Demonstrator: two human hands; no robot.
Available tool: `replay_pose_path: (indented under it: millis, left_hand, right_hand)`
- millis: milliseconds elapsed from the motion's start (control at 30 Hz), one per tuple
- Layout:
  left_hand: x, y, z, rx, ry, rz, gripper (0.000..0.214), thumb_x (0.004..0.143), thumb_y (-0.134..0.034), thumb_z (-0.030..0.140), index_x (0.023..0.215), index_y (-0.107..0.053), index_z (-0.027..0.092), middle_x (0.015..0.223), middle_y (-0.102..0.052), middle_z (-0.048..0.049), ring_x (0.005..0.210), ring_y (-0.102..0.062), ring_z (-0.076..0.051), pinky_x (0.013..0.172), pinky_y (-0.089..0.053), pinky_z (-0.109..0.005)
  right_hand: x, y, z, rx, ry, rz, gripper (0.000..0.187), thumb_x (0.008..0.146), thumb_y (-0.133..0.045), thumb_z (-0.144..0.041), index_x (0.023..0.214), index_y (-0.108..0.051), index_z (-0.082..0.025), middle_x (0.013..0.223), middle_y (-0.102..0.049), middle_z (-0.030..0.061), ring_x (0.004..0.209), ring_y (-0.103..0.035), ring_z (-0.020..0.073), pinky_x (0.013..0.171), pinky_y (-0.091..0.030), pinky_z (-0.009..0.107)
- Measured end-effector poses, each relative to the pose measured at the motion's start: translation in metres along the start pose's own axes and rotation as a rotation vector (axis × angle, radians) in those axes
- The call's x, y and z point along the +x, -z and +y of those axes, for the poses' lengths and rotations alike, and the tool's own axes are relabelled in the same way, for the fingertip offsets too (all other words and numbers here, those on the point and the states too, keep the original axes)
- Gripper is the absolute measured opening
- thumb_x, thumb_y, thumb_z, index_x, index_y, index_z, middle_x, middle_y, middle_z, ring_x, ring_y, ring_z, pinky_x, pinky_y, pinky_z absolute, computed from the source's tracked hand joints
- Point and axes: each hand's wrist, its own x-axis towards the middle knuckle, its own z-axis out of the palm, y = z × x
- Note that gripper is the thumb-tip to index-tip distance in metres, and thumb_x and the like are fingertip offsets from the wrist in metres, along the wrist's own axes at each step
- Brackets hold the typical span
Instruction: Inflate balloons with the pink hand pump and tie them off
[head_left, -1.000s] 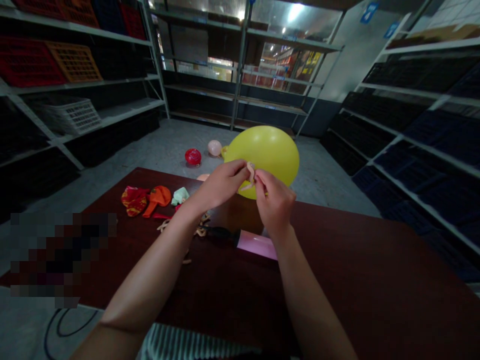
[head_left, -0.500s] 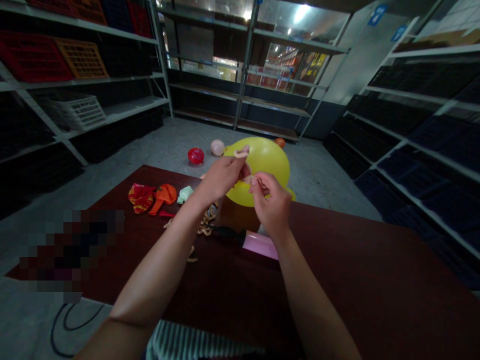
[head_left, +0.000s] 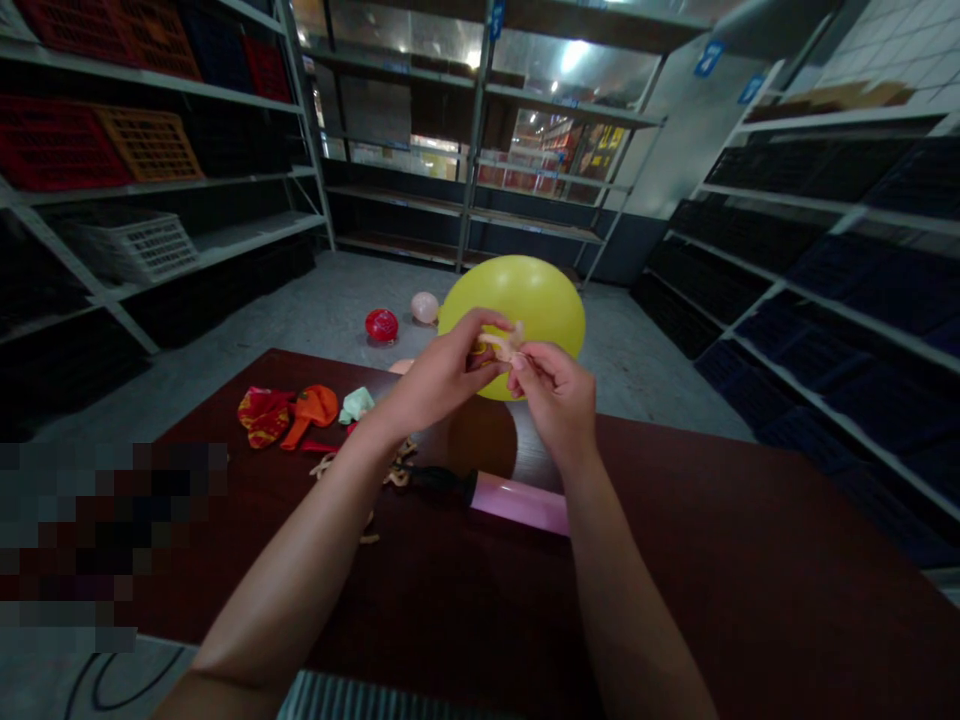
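Observation:
A large inflated yellow balloon [head_left: 517, 285] is just beyond my hands, above the far edge of the table. My left hand [head_left: 442, 375] is closed, its thumb and fingers on a beige rubber band [head_left: 504, 346] close to the balloon's near side. Pinched fingertips of my right hand [head_left: 561, 400] meet the same band from the right. The balloon's neck is mostly hidden by my fingers. Below them on the table lies a pink hand pump [head_left: 517, 502] with a black end, partly behind my right forearm. Several beige bands [head_left: 397, 472] are scattered beside it.
Flat balloons in patterned red [head_left: 264, 415], orange [head_left: 315, 405] and pale green [head_left: 356, 405] lie on the dark table [head_left: 450, 600], at left. On the floor beyond are a red balloon [head_left: 382, 325] and a pale pink balloon [head_left: 424, 308]. Shelves with crates [head_left: 150, 142] surround the area.
The yellow balloon has turned, now showing a rounder side. My hands have come together around the band, the left fingers curling over it. The camera view has shifted slightly.

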Motion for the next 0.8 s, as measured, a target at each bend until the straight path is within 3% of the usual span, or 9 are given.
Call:
replay_pose_path:
  millis: [100, 300, 400, 533, 667, 800]
  left_hand:
    - [-0.001, -0.003, 0.002, 0.081, -0.026, 0.044, 0.034, 0.089, -0.07, 0.012, 0.118, -0.055, 0.019, 0.084, -0.061, 0.0008, 0.069, -0.056, -0.012, 0.062, -0.043, -0.022]
    - [-0.002, -0.003, 0.007, 0.285, -0.259, 0.134, 0.009, 0.095, -0.068, 0.019, 0.104, -0.068, 0.016, 0.092, -0.07, -0.0057, 0.079, -0.062, -0.015, 0.072, -0.047, -0.026]
    - [-0.002, -0.003, 0.008, 0.289, -0.325, 0.183, 0.009, 0.098, -0.066, 0.023, 0.099, -0.072, 0.017, 0.088, -0.07, -0.0054, 0.079, -0.063, -0.015, 0.072, -0.048, -0.026]
    - [-0.001, -0.008, 0.006, 0.188, -0.212, 0.26, 0.014, 0.095, -0.07, 0.031, 0.09, -0.073, 0.018, 0.078, -0.067, -0.0032, 0.072, -0.06, -0.014, 0.067, -0.046, -0.026]
    - [0.002, -0.016, 0.003, -0.09, 0.001, 0.344, 0.024, 0.094, -0.07, 0.04, 0.085, -0.068, 0.018, 0.075, -0.064, -0.0025, 0.068, -0.057, -0.014, 0.064, -0.044, -0.026]
    - [0.005, -0.016, 0.005, -0.375, 0.142, 0.3, 0.036, 0.09, -0.071, 0.051, 0.078, -0.062, 0.018, 0.076, -0.064, -0.0033, 0.069, -0.057, -0.014, 0.066, -0.048, -0.026]
  right_hand:
    - [0.002, -0.001, -0.002, 0.076, -0.026, 0.007, 0.016, 0.085, -0.067, -0.037, 0.083, -0.064, -0.022, 0.062, -0.058, -0.0048, 0.055, -0.055, 0.0096, 0.054, -0.047, 0.025]
    - [0.004, -0.005, -0.004, 0.235, -0.106, 0.033, 0.015, 0.082, -0.069, -0.036, 0.08, -0.062, -0.023, 0.06, -0.058, -0.0051, 0.052, -0.052, 0.0096, 0.051, -0.046, 0.027]
    - [0.003, -0.006, -0.006, 0.281, -0.119, 0.038, 0.016, 0.082, -0.069, -0.035, 0.077, -0.061, -0.023, 0.059, -0.058, -0.0055, 0.051, -0.052, 0.009, 0.05, -0.045, 0.026]
    - [0.001, -0.009, -0.009, 0.307, -0.134, 0.033, 0.015, 0.081, -0.071, -0.035, 0.079, -0.062, -0.023, 0.058, -0.06, -0.0057, 0.049, -0.053, 0.0085, 0.048, -0.046, 0.025]
    - [0.0, -0.013, -0.011, 0.253, -0.161, 0.036, 0.02, 0.082, -0.071, -0.04, 0.086, -0.065, -0.022, 0.061, -0.064, -0.0045, 0.051, -0.056, 0.0094, 0.048, -0.047, 0.025]
    - [-0.001, -0.014, -0.011, 0.143, -0.095, 0.058, 0.021, 0.083, -0.07, -0.041, 0.079, -0.062, -0.022, 0.064, -0.066, -0.0034, 0.052, -0.057, 0.0087, 0.052, -0.049, 0.025]
